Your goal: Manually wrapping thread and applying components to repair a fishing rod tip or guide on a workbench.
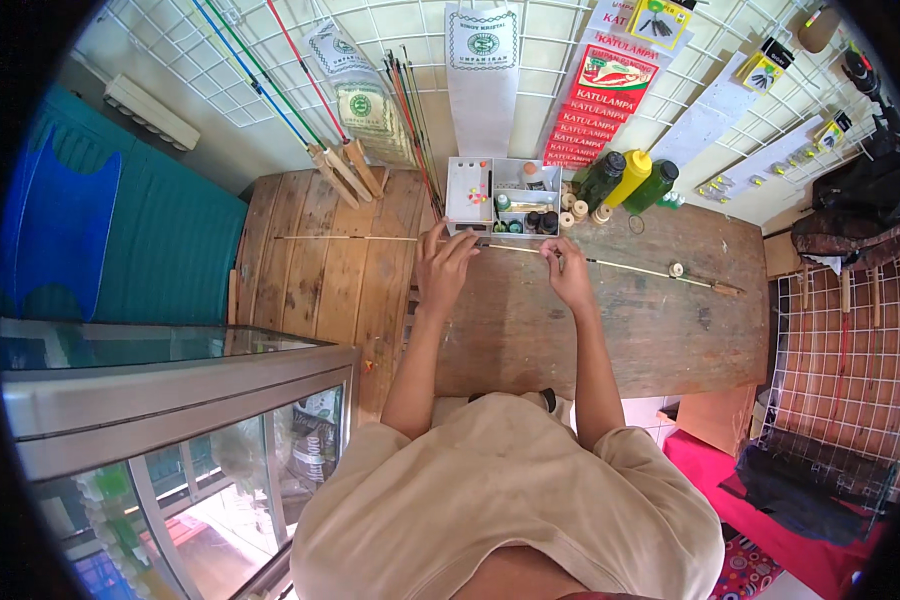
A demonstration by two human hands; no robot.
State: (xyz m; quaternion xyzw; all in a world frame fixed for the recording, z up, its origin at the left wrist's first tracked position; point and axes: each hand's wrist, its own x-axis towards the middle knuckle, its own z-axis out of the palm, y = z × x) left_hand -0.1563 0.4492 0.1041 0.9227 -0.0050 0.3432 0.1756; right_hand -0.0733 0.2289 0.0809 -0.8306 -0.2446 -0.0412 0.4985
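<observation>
Cream-coloured thin rod (518,248) lies crosswise over the wooden desk (515,330), just in front of the white tray (459,178), its middle partly hidden by the left hand (444,266). Left fingers curve over it, slightly spread, but their undersides are out of view and I cannot tell whether they grip; right hand (569,276) pinches it between thumb and forefinger. Rod's left tip is too fine to trace clearly.

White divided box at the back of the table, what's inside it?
The white box holds small pink and yellow pieces on its left and small jars, some dark, on its right. Whatever lies under the jars is covered.
</observation>
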